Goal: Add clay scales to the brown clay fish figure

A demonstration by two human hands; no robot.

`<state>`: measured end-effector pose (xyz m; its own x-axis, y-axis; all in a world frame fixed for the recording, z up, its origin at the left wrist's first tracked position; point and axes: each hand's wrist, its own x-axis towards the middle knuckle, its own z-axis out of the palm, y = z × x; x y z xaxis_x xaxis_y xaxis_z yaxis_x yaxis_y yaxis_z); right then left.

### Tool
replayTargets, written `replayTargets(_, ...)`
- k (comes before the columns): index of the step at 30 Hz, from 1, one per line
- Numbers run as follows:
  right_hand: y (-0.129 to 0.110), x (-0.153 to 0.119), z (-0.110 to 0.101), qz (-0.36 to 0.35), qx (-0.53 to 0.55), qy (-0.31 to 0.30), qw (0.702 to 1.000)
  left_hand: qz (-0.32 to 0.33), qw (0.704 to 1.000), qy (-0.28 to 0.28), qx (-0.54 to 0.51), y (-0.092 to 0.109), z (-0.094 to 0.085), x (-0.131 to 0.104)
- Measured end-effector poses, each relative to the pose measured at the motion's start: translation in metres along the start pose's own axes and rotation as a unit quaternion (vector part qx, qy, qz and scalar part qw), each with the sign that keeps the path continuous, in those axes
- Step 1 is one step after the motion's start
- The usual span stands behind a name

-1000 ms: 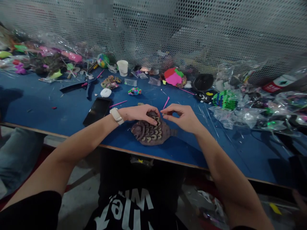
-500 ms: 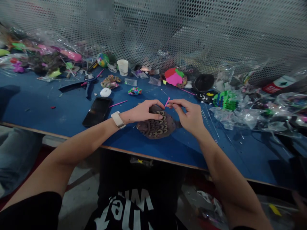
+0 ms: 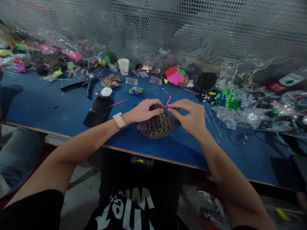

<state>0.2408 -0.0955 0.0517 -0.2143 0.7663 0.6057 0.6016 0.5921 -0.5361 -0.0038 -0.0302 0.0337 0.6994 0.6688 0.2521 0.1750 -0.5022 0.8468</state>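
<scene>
A dark brown clay fish [image 3: 157, 126] with rows of pale curved scales lies on the blue table. Over its upper edge is my left hand [image 3: 147, 110], thumb and fingertip pinched together beside a thin pink stick [image 3: 168, 101]; whether that stick is in the pinch is hard to tell. My right hand [image 3: 189, 114] is just right of it, thumb and forefinger nearly meeting above the fish's tail end. Anything between those fingertips is too small to make out.
A black phone [image 3: 98, 111], a white case [image 3: 106, 92] and dark blue pliers [image 3: 88, 85] lie to the left. Behind stand a paper cup [image 3: 123, 66] and colourful clay pieces. Plastic-wrapped items crowd the right, near a black bowl [image 3: 206, 81]. A metal mesh [image 3: 153, 28] rises behind.
My left thumb has come up off the fish's scales toward the fingertip. The right fingertips have drawn together, slightly lower, away from the pink stick.
</scene>
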Motion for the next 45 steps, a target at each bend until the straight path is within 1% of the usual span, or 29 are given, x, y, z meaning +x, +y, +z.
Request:
replayTargets(5, 0.0, -0.002, 0.006, 0.0, 0.013, -0.034, 0.999, -0.016, 1.0, 0.023, 0.007, 0.002, -0.002, 0.001)
replayTargets(8, 0.001, -0.003, 0.008, 0.005, 0.017, -0.032, 0.999, -0.009, 0.995, 0.023, 0.095, -0.002, -0.002, 0.0)
replayTargets(10, 0.001, -0.003, 0.008, 0.021, 0.023, -0.023, 0.999, 0.034, 0.984, 0.037, 0.173, -0.005, -0.001, -0.001)
replayTargets(12, 0.0, -0.003, 0.008, 0.039, 0.039, -0.011, 0.998, 0.093, 0.969, 0.059, 0.22, -0.008, -0.001, -0.002)
replayTargets(15, 0.001, -0.002, 0.011, 0.061, 0.095, 0.009, 0.994, 0.163, 0.953, 0.063, 0.249, -0.008, 0.001, -0.004)
replayTargets(18, 0.003, -0.001, 0.016, 0.094, 0.178, 0.01, 0.979, 0.202, 0.937, 0.063, 0.277, -0.007, 0.004, -0.004)
replayTargets(22, 0.003, 0.0, 0.02, 0.156, 0.257, -0.017, 0.954, 0.205, 0.932, 0.084, 0.287, -0.007, 0.006, -0.004)
replayTargets(25, 0.002, 0.0, 0.019, 0.178, 0.285, -0.026, 0.942, 0.219, 0.93, 0.096, 0.279, -0.007, 0.007, -0.005)
replayTargets(28, 0.003, 0.0, 0.018, 0.182, 0.29, -0.028, 0.939, 0.213, 0.933, 0.107, 0.27, -0.006, 0.007, -0.005)
replayTargets(31, 0.004, 0.0, 0.019, 0.193, 0.297, -0.015, 0.935, 0.206, 0.936, 0.117, 0.261, -0.007, 0.008, -0.005)
replayTargets(36, 0.002, 0.001, 0.02, 0.211, 0.315, -0.016, 0.925, 0.23, 0.932, 0.123, 0.252, -0.009, 0.007, -0.004)
replayTargets(40, 0.001, 0.001, 0.02, 0.214, 0.333, -0.023, 0.918, 0.21, 0.937, 0.124, 0.249, -0.006, 0.008, -0.005)
replayTargets(42, 0.003, 0.001, 0.021, 0.212, 0.336, -0.017, 0.918, 0.202, 0.939, 0.125, 0.248, -0.005, 0.009, -0.006)
replayTargets(45, 0.007, 0.001, 0.023, 0.214, 0.338, 0.001, 0.916, 0.212, 0.939, 0.13, 0.238, -0.005, 0.01, -0.006)
